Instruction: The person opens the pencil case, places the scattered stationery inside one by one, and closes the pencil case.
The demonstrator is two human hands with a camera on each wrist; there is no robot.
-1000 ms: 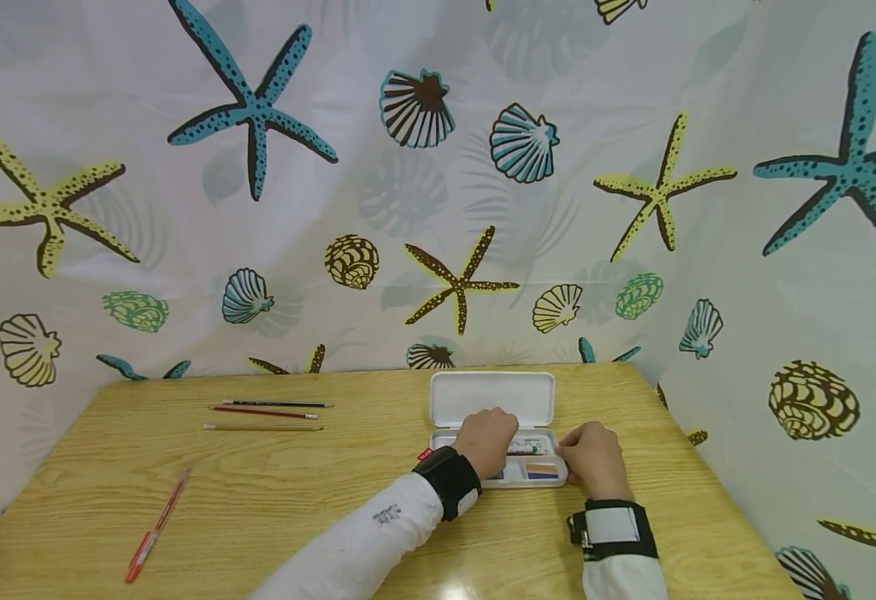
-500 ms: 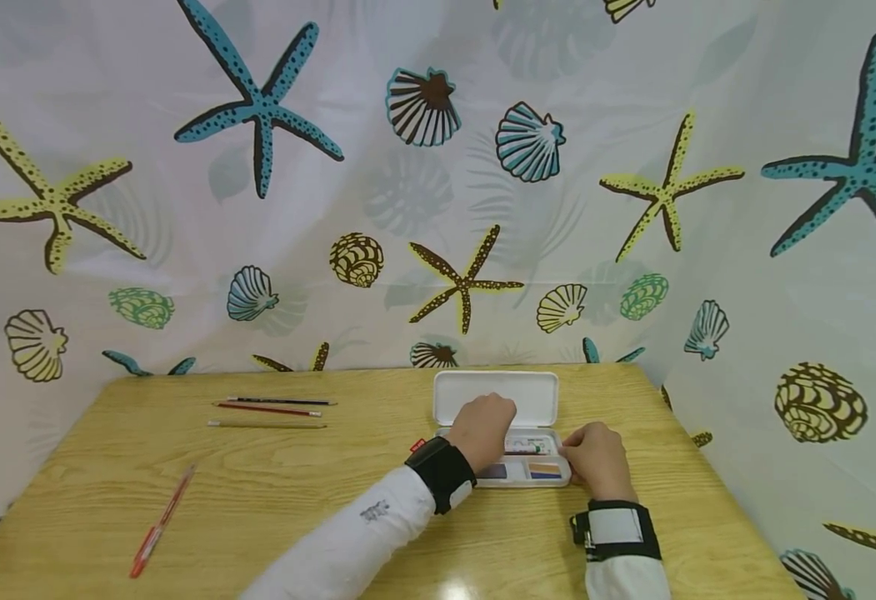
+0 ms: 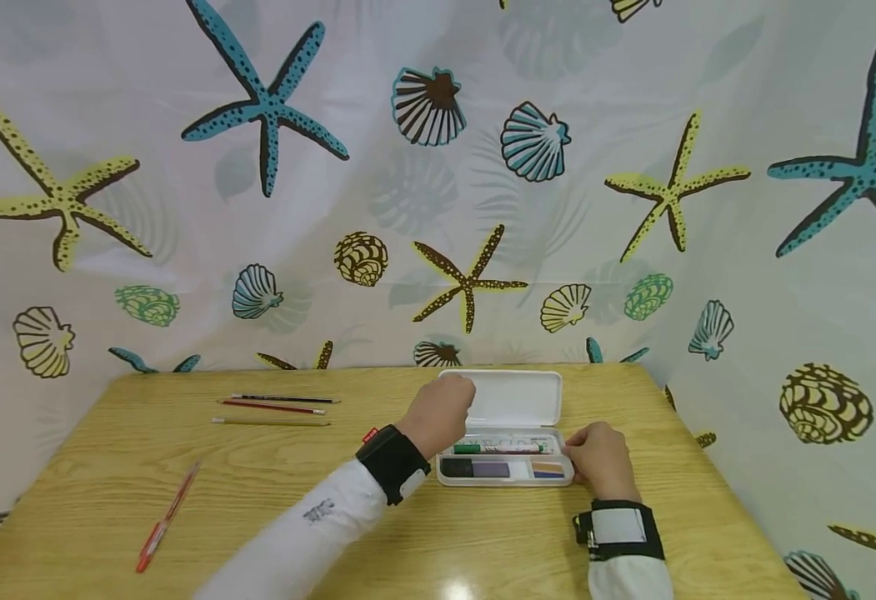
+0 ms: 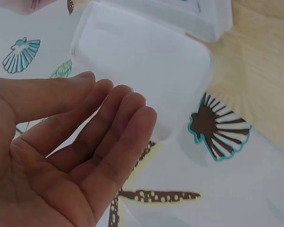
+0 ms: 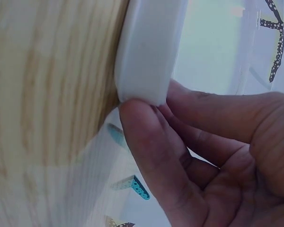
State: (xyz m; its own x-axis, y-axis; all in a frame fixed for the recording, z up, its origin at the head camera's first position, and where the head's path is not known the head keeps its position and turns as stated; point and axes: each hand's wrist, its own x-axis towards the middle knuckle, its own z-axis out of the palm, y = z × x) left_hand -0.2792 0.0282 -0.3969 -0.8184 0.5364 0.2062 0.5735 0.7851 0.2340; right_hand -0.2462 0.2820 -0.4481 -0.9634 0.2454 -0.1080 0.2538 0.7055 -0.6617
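An open white pencil case (image 3: 528, 398) lies on the table with its lid tipped back. In its back compartment is a white marker with green ends (image 3: 501, 448); a black-and-purple block (image 3: 475, 469) and an orange-and-blue piece (image 3: 548, 470) lie in front. My left hand (image 3: 438, 414) hovers over the case's left side, fingers loosely bent and holding nothing; the left wrist view shows the bare palm (image 4: 52, 184) near the lid (image 4: 137, 61). My right hand (image 3: 601, 460) pinches the case's right end, thumb and fingers on its corner (image 5: 144, 80) in the right wrist view.
Several pencils lie at the back left of the wooden table, among them a dark pencil (image 3: 283, 398), a red pencil (image 3: 272, 407) and a tan pencil (image 3: 271, 422). A red pen (image 3: 170, 515) lies front left. A patterned cloth (image 3: 377, 183) hangs behind.
My left hand has drawn back leftward from inside the case, uncovering the marker and the black-and-purple block. My right hand keeps its hold on the case's right end. The head view has shifted slightly.
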